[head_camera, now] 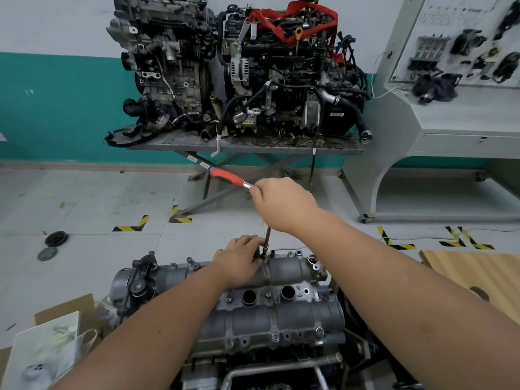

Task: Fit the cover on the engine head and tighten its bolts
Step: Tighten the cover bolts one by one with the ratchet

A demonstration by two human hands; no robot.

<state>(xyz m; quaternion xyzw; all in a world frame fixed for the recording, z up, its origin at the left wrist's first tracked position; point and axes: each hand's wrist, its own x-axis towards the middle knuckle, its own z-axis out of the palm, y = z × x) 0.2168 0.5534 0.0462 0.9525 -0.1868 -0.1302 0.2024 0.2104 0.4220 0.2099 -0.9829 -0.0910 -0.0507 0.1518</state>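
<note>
A bolt is being driven along the far edge of the cover (270,313), which is already being carried by the engine head (281,358) at six o'clock in the head view. The ratchet (229,177) is being gripped near its head by the right hand (281,202), fingers curled round the metal neck, while the red handle is being left free, pointing toward ten o'clock. A slim extension bar (267,240) is being held down from the ratchet to a socket (263,253) seated on the cover's far rim. The lower end of the bar is being steadied by the left hand (239,260), its fingertips curled in around the socket at twelve o'clock from the two open plug wells (268,295); how tightly the socket is being pinched cannot be told.

Several bolts (275,337) are being shown along the near flange at six o'clock, apparently seated, though their tightness cannot be judged.

Risks are being raised by the long, thin bar: if it is being tilted off the bolt's axis, the socket may be slipped off and the bolt head rounded. With the grip being taken so close to the ratchet head, little leverage is being offered, and a sudden slip could drive the knuckles into the casting. The left fingertips, being kept against the socket, could be nipped. Uneven tightening may be warping the cover's seal.
</note>
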